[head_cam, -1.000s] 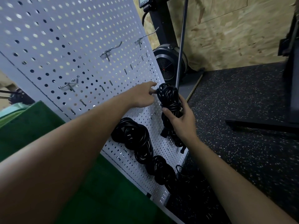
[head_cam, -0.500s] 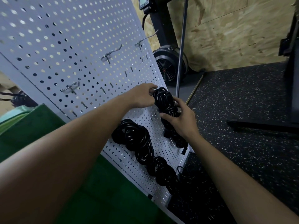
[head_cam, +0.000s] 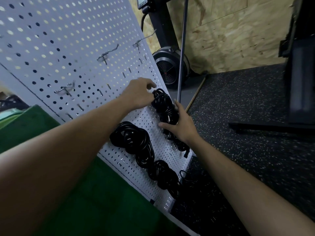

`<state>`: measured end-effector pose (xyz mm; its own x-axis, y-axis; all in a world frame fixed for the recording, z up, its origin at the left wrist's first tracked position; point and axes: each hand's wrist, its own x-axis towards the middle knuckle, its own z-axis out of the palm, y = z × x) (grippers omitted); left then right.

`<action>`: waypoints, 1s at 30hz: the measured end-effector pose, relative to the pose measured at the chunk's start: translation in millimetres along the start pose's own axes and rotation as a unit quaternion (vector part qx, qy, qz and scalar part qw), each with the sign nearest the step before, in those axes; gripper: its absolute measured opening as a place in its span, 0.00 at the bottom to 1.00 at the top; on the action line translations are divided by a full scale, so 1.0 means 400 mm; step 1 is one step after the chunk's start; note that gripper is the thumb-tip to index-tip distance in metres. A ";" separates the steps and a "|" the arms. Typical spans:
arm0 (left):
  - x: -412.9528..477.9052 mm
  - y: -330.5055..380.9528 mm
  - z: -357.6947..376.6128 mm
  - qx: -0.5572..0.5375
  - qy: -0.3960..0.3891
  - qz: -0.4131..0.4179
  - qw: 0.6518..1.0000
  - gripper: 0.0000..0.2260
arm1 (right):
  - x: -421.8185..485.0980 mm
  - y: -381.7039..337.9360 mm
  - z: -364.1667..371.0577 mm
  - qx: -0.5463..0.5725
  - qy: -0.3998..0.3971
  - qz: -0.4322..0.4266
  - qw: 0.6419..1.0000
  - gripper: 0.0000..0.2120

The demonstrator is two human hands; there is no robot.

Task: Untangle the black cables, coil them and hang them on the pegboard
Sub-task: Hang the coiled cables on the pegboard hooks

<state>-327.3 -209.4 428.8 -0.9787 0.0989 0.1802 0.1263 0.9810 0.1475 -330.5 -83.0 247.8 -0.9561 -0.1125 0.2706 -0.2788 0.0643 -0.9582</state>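
Centre frame, the coil runs down the pegboard; left hand pinches its top, right hand grips lower.

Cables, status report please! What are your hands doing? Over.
Left hand pinches top of one coil at the pegboard. Right hand grips its side. Two other coils hang below. Nothing blocking.

We reach both bare forearms forward, and they converge. Our left hand is knuckles-up, its fingers curled and pinching the top loop of the cable coil. Our right hand grips the coil's right side, with the thumb stretched leftward across its lower part.
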 end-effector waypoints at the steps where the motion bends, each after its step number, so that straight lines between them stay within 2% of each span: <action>1: -0.010 0.007 -0.005 -0.001 0.011 0.010 1.000 0.19 | -0.015 0.002 -0.012 -0.003 -0.004 0.012 1.000 0.51; 4: -0.050 0.037 -0.016 -0.022 0.034 0.037 0.998 0.16 | -0.062 0.012 -0.059 -0.044 -0.006 0.059 0.997 0.51; 8: -0.107 0.096 0.011 -0.031 0.035 0.080 0.996 0.16 | -0.135 0.007 -0.173 -0.200 -0.062 0.072 0.975 0.44; 11: -0.155 0.154 0.073 -0.031 0.002 0.115 0.993 0.15 | -0.187 -0.012 -0.287 -0.318 -0.150 0.088 0.932 0.37; 15: -0.210 0.214 0.201 -0.049 -0.065 0.135 0.987 0.14 | -0.271 -0.044 -0.395 -0.417 -0.211 0.091 0.879 0.24; 18: -0.257 0.229 0.339 -0.057 -0.152 0.108 0.981 0.13 | -0.345 -0.039 -0.443 -0.463 -0.250 0.117 0.843 0.24; 21: -0.320 0.206 0.527 -0.035 -0.247 0.041 0.968 0.12 | -0.415 -0.013 -0.481 -0.472 -0.278 0.142 0.825 0.28; 26: -0.447 0.142 0.816 -0.034 -0.373 -0.066 0.925 0.22 | -0.476 0.038 -0.511 -0.471 -0.296 0.167 0.814 0.26; 30: -0.489 0.102 0.951 -0.072 -0.407 -0.065 0.908 0.30 | -0.490 0.085 -0.522 -0.464 -0.295 0.170 0.818 0.25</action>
<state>-192.3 -125.1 29.5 -0.7755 0.1321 -0.6173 -0.0365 0.9669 0.2527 -171.6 148.2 181.6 -0.8588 -0.3738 -0.3503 -0.2170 0.8849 -0.4122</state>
